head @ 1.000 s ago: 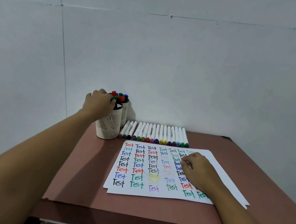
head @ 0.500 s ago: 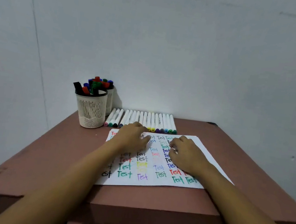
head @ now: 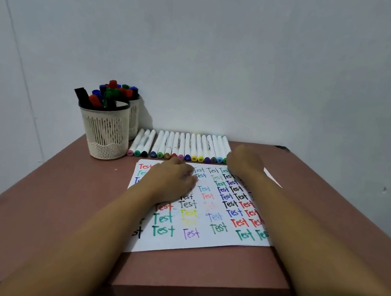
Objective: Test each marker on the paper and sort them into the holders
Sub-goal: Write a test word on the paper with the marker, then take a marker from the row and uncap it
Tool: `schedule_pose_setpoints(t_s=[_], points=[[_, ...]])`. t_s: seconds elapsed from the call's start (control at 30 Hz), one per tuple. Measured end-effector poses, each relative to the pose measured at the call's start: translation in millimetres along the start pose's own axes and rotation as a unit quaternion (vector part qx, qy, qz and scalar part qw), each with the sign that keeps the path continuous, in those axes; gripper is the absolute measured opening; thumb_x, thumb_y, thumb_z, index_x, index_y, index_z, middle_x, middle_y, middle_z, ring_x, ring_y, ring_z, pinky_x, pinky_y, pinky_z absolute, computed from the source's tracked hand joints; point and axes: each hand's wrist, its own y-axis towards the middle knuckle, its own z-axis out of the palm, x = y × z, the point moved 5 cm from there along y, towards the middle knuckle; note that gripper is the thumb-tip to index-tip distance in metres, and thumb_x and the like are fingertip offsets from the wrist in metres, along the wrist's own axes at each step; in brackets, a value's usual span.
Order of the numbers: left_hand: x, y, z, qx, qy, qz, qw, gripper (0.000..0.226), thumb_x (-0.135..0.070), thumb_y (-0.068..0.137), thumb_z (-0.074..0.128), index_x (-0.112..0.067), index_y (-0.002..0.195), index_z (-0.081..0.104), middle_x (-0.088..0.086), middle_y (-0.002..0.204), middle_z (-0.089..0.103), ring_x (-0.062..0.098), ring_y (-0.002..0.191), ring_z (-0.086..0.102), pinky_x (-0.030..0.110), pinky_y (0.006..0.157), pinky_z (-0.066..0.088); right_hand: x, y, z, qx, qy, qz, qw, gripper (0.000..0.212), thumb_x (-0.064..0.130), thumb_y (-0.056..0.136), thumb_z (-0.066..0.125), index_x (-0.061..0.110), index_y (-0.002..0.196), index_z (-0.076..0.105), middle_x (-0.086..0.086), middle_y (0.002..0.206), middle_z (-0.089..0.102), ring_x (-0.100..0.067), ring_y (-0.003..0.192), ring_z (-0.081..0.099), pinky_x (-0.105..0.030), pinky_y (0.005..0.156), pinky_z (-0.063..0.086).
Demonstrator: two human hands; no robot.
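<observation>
You are well into the job, by my reading. The paper (head: 201,246) carries many columns of the word "Test" in red, green, blue, black, purple and yellow, and the 2 holders at the table's rear left are both stocked: the front holder (head: 104,135) and the rear holder (head: 134,120) each bristle with capped sorted markers (head: 108,94). What is left is the row of markers (head: 180,144) lying side by side between the paper and the wall (head: 249,68), caps toward you, with 3 set slightly apart on the left and a longer packed run beside them. None of these looks tested or sorted yet.

Your left hand (head: 172,182) rests on the upper left of the paper with fingers loosely bent, and it holds nothing that I can see. Your right hand (head: 244,164) is at the right end of the row, its back toward the camera. I cannot tell whether its fingers have closed on a marker there.

For room, the table (head: 62,205) is bare to the left of the paper and in front of the holders, and bare again to the right. The wall sits directly behind the row, so lift markers toward you. The paper's near edge lies close to the table's front edge, so keep it pinned while you write.
</observation>
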Motion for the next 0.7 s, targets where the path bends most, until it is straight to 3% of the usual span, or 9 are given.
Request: schedule_pose_setpoints(t_s=[0.1, 0.23, 0.33, 0.47, 0.57, 0.7], points=[[2, 0, 1, 0.0, 0.003, -0.003, 1.0, 0.04, -0.042, 0.096, 0.037, -0.021, 0.128, 0.052, 0.003, 0.139, 0.04, 0.021, 0.123, 0.042, 0.036, 0.103, 0.035, 1, 7, 5, 0.002, -0.009, 0.024, 1.0, 0.013, 0.012, 0.092, 0.048, 0.006, 0.093, 0.059, -0.015, 0.108, 0.062, -0.032, 0.102, 0.056, -0.03, 0.07, 0.036], [5, 1, 3, 0.004, 0.004, -0.003, 1.0, 0.04, -0.042, 0.097, 0.037, -0.021, 0.128, 0.051, 0.003, 0.139, 0.04, 0.021, 0.122, 0.044, 0.036, 0.102, 0.036, -3, 13, 4, -0.016, 0.046, 0.064, 0.997, 0.017, 0.008, 0.091, 0.048, 0.006, 0.074, 0.048, -0.012, 0.092, 0.06, -0.025, 0.078, 0.051, -0.027, 0.057, 0.034], [6, 1, 4, 0.002, -0.001, -0.005, 1.0, 0.04, -0.041, 0.097, 0.036, -0.021, 0.129, 0.051, 0.004, 0.138, 0.041, 0.021, 0.121, 0.044, 0.037, 0.102, 0.037, -9, 10, -7, -0.071, 0.139, 0.096, 0.983, 0.012, 0.009, 0.094, 0.046, 0.002, 0.09, 0.055, -0.008, 0.081, 0.053, -0.022, 0.07, 0.05, -0.026, 0.048, 0.031], [10, 3, 0, -0.036, -0.026, -0.009, 0.999, 0.043, -0.038, 0.098, 0.036, -0.019, 0.136, 0.044, 0.007, 0.14, 0.04, 0.021, 0.124, 0.043, 0.033, 0.101, 0.036, -11, -2, -30, -0.129, 0.211, 0.083, 0.965, 0.026, 0.016, 0.096, 0.045, -0.004, 0.098, 0.061, -0.011, 0.083, 0.057, -0.023, 0.072, 0.052, -0.028, 0.059, 0.037], [8, 1, -7, -0.097, -0.046, 0.011, 0.994, 0.045, -0.031, 0.098, 0.041, -0.015, 0.14, 0.039, 0.007, 0.142, 0.038, 0.021, 0.128, 0.039, 0.03, 0.102, 0.033, -11, -20, -46, -0.128, 0.281, 0.055, 0.949, 0.024, 0.015, 0.094, 0.047, 0.001, 0.09, 0.065, -0.007, 0.07, 0.052, -0.018, 0.062, 0.046, -0.024, 0.048, 0.032], [-1, -3, -15, -0.155, -0.066, 0.054, 0.984, 0.049, -0.022, 0.096, 0.047, -0.009, 0.141, 0.035, 0.01, 0.144, 0.035, 0.023, 0.129, 0.039, 0.028, 0.103, 0.031, -15, -53, -59, -0.096, 0.351, 0.031, 0.931, 0.025, 0.017, 0.092, 0.049, 0.006, 0.07, 0.055, -0.007, 0.063, 0.041, -0.017, 0.057, 0.035, -0.025, 0.052, 0.029]])
